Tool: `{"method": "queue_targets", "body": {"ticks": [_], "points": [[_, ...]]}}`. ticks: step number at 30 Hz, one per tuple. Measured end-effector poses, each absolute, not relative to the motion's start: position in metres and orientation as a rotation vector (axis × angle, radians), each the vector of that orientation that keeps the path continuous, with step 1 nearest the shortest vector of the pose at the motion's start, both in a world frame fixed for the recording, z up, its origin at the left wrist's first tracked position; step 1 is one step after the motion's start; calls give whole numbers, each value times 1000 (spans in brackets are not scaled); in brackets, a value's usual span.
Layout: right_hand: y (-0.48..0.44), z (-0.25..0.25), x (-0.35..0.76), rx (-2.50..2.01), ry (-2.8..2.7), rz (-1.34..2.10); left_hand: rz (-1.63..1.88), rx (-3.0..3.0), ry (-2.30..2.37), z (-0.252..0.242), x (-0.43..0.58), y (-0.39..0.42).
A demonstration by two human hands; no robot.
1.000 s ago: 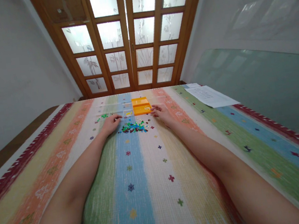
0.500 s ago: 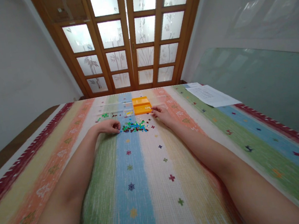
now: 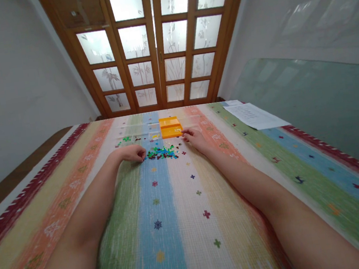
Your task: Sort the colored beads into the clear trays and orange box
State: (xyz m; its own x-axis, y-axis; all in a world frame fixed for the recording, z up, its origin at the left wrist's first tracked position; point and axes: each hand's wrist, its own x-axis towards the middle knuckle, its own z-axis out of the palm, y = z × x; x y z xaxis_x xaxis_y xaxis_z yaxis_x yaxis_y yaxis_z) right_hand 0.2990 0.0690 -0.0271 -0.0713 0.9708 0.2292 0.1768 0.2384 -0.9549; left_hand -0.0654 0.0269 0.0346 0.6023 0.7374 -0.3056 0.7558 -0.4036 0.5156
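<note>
A heap of small coloured pieces [image 3: 162,152] lies on the striped cloth [image 3: 177,214] far ahead of me. My left hand [image 3: 132,153] rests at the heap's left edge with its fingers curled in; anything inside them is too small to see. My right hand [image 3: 192,137] sits at the heap's right, fingertips pinched near the corner of an orange tray [image 3: 169,127]. A clear divided box [image 3: 140,137] holding a few green, dark and yellow pieces stands just left of the tray.
A white printed sheet [image 3: 254,115] lies at the far right of the table. Wooden doors with frosted glass panes [image 3: 154,45] stand behind the table's far edge. A green glass panel [image 3: 309,95] leans along the right wall.
My left hand drew back from the clear box toward the heap's left edge and curled its fingers. My right hand barely shifted.
</note>
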Motion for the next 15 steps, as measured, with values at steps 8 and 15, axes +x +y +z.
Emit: {"method": "queue_targets", "body": {"ticks": [8,15], "points": [[70,-29,297,-1104,-1478,969,459,2008,1044,38,-66,23],[68,-27,299,-1133,-1528,941,1034,1754,1315,14,-68,32]]}}
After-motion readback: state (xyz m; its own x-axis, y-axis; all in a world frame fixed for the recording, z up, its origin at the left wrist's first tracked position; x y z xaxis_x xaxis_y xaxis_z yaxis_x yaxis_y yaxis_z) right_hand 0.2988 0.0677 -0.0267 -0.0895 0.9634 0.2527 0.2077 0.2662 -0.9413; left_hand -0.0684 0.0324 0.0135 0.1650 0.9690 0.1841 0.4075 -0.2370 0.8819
